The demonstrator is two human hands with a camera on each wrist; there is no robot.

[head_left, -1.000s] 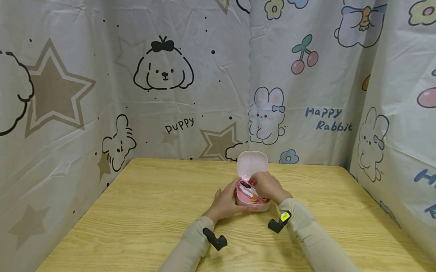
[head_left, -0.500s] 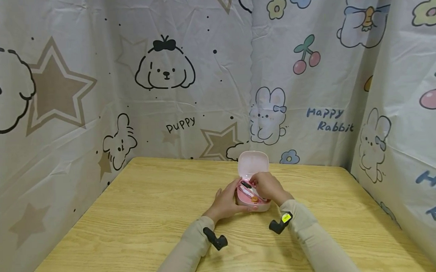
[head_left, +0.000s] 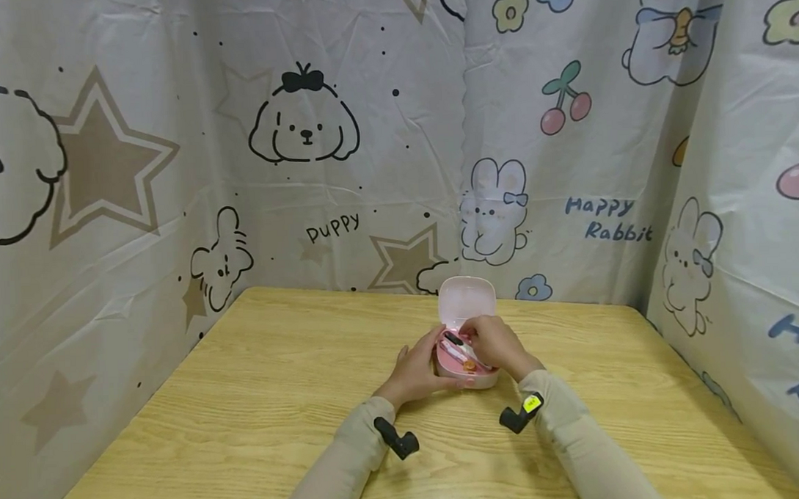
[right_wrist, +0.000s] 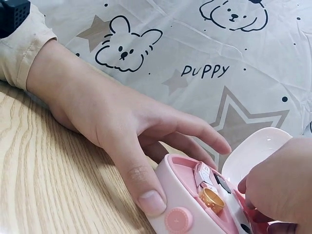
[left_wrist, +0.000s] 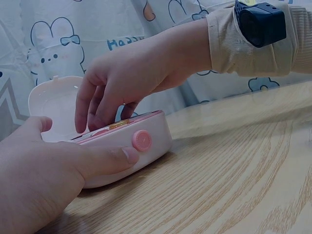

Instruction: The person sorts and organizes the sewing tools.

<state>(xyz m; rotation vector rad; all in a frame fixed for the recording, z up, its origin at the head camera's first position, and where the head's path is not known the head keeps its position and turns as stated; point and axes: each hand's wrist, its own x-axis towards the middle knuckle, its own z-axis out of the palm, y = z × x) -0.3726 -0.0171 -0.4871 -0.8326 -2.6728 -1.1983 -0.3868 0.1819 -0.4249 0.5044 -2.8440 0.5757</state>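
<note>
A small pink-and-white sewing box [head_left: 486, 381] stands on the table, its pale pink lid [head_left: 467, 300] raised at the back. My left hand [head_left: 413, 370] grips the box's left side, thumb on the front wall beside a round pink button [left_wrist: 142, 140]. The bent fingers of my right hand [head_left: 498, 346] reach down into the box's right part; their tips are hidden, so what they hold cannot be seen. Inside the box lie a gold dimpled thimble ring [right_wrist: 212, 201], a folded white strip with printed marks [right_wrist: 204, 176] and a black piece [right_wrist: 223, 183].
The wooden table [head_left: 297, 341] stretches out on both sides of the box. Behind it and at the sides hangs a printed cloth [head_left: 344, 185]. Each sleeve carries a small black camera, such as the one on the left wrist [head_left: 398, 439].
Little differs. The head view has turned slightly left, and the right wrist has shifted a touch to the right. Both hands stay at the box.
</note>
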